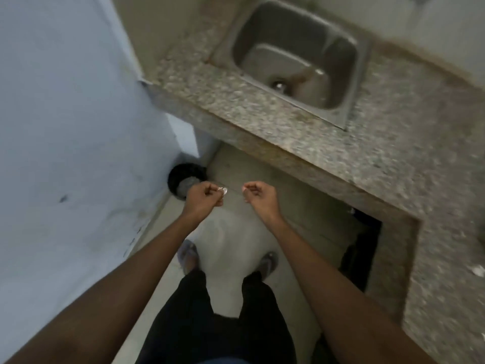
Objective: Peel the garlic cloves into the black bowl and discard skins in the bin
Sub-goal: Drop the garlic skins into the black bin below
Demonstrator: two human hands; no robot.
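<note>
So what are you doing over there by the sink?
A person stands on the kitchen floor with both arms held out. The left hand pinches a small pale scrap, probably garlic skin, near the black bin in the corner by the wall. The right hand is curled too, with something pale at its fingers. The sink in the stone counter is not in use.

L hand [203,194] is curled, pale garlic skins [223,190] pinched at its fingertips; black bin [183,179] is seen just beyond those fingers, on the floor by the wall. R hand [258,194] is curled alongside, a pale scrap barely seen at its fingertips.
</note>
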